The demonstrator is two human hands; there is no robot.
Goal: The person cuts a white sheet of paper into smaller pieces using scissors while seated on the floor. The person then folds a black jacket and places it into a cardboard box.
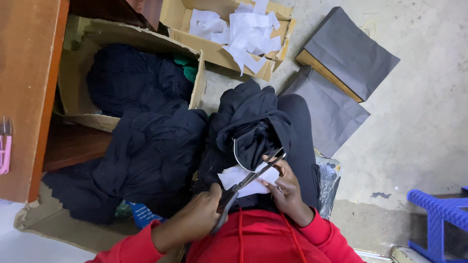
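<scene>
While left hand (202, 214) grips scissors (246, 181) (blades open), right hand (285, 187) holds white paper (239, 178).

Black garment (253, 124) on lap, white paper tag (246, 179), dark-handled steel scissors (246, 182), red sleeves (312, 234), black cloth pile (146, 146) centre-left, brown cardboard box (219, 51) with white scraps (243, 29) top centre, grey paper bags (348, 51) upper right, blue stool (438, 214) lower right.

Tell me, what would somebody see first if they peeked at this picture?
Probably the scissors in the middle, held in the left hand, with blades open at a white paper piece that the right hand steadies. Around them lies lots of black cloth, heaped on the lap and spilling from a cardboard box at upper left. Above it, another box holds white paper scraps.
</scene>
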